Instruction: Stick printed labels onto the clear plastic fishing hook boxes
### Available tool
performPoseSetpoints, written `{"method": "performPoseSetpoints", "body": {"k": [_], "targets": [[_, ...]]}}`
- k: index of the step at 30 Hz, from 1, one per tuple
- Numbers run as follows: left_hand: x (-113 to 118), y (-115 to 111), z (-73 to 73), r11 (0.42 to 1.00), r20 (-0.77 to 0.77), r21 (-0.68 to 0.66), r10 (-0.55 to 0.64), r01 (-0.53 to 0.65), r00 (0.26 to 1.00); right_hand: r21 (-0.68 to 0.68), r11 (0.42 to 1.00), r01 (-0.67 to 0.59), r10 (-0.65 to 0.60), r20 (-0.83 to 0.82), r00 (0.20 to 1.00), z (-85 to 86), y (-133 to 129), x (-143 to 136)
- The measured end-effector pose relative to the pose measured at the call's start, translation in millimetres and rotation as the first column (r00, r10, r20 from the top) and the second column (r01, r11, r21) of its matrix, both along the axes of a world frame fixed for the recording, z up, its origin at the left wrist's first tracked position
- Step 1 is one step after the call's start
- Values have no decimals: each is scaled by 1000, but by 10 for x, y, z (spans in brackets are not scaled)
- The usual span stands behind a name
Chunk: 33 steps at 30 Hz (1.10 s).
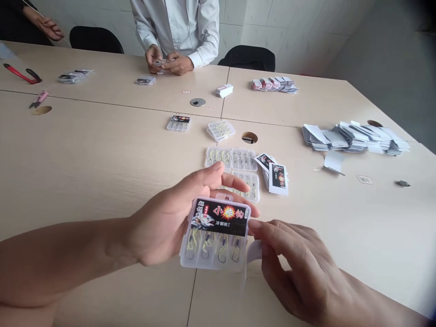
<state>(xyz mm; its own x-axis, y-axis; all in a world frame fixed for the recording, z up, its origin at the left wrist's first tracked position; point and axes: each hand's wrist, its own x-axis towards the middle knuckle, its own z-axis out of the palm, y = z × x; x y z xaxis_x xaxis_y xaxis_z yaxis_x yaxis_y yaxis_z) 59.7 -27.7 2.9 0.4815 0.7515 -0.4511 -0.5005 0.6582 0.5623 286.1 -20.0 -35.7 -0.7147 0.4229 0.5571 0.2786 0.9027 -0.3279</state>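
A clear plastic box (214, 234) with a black label across its upper part and hooks with yellow threads in its compartments lies in my left hand (170, 213), thumb and fingers around its left and far sides. My right hand (299, 263) is at the box's right edge, its index fingertip touching the label's side. Between its thumb and index finger is a small white slip (255, 252). Just beyond my left hand, open clear boxes of hooks (244, 160) lie on the table, with a stack of black-printed cards (278, 179) to their right.
Closed boxes (221, 130) and a labelled box (179, 123) lie farther out on the table (102, 172). Folded white cards (354, 137) are piled at right. Red-handled pliers (23, 75) and pink cutters (40, 99) lie at left. Across sits a person in a white shirt (180, 27).
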Motion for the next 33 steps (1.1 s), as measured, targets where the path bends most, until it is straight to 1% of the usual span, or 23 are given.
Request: {"method": "performPoseSetpoints", "body": {"k": [4,9,14,23,28,33], "targets": [[15,-2,14,1000,-30,-1,2,-2,1000,-4,1000,13,-13,41,999,-9,2,-5],[15,-13,19,1000,-65,9,-6,6,998,19,999,33,-34,55,998,-14,1,-1],[18,-10,18,1000,-94,20,-11,13,996,-1,1000,20,-20,57,998,-20,0,-5],[25,-8,13,1000,-72,-13,15,-16,997,-21,999,31,-30,41,999,-21,35,-51],[18,0,7,1000,-22,24,1,0,1000,-101,994,48,-48,-1,999,-41,32,-46],[9,31,1,1000,-63,8,24,-24,998,-8,1000,19,-18,42,999,-60,16,-24]]}}
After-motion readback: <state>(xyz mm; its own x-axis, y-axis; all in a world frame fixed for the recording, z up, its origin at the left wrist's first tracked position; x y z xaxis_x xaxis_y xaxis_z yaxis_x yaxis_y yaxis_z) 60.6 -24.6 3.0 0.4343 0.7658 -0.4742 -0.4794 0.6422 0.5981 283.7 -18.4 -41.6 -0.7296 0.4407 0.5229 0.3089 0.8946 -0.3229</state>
